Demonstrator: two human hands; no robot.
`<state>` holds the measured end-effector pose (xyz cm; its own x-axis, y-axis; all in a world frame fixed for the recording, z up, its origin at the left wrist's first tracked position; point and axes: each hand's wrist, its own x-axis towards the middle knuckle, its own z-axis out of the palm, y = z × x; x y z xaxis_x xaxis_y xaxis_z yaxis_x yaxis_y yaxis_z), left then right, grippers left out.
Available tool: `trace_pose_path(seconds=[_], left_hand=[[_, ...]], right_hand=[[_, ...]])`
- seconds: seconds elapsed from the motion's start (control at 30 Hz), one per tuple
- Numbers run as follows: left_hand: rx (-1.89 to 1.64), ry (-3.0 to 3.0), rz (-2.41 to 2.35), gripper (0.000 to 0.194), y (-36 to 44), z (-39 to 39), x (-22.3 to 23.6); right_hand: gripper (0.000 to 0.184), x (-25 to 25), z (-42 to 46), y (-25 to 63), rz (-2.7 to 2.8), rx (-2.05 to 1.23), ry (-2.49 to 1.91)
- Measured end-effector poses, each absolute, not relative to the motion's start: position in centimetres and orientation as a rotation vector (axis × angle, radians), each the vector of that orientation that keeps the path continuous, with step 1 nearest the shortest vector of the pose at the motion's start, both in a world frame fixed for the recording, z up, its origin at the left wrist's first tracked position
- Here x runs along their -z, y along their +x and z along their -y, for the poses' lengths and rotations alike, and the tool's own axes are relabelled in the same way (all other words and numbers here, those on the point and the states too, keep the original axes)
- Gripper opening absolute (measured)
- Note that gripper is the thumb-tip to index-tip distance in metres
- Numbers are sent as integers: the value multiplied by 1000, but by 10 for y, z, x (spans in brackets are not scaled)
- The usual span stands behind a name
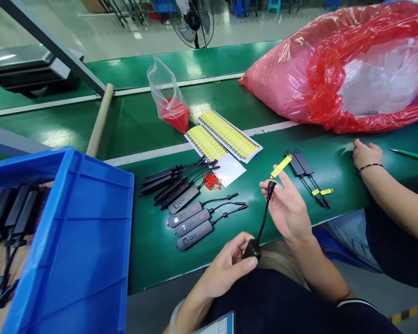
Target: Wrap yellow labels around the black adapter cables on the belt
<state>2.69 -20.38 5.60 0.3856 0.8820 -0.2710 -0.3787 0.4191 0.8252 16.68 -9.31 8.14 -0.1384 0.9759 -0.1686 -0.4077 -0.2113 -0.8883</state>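
My left hand [226, 266] is closed around the black body of a small adapter [252, 249] near the table's front edge. Its thin black cable [264, 218] rises to my right hand [287, 206], whose fingers pinch the plug end. A yellow label [280, 166] sticks out from that plug end, up and to the right. On the green belt to the left lie several more black adapters [190, 221] with cables, beside a scatter of small red rings [212, 181]. Two labelled adapters [301, 164] rest further right.
A blue plastic crate [73, 241] at the left holds more black adapters. Yellow label sheets [226, 134] and a clear bag of red rings [170, 109] lie mid-belt. A big red plastic sack [334, 69] fills the back right. Another person's arm [386, 190] rests at right, near a green pen [409, 155].
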Motion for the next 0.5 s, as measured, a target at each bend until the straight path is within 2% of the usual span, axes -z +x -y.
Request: trace_pose_path(seconds=[0.13, 0.23, 0.33, 0.5], left_hand=[[-1024, 687, -709, 28, 29, 186, -65], [-1126, 685, -782, 22, 33, 179, -69], [-1161, 694, -864, 20, 35, 181, -66], [-1270, 719, -932, 14, 34, 184, -63]], right_hand=[[58, -86, 97, 168, 938, -1759, -922], [61, -89, 101, 169, 958, -1759, -912], [69, -90, 106, 171, 985, -1769, -862], [82, -83, 117, 171, 1018, -1972, -773]])
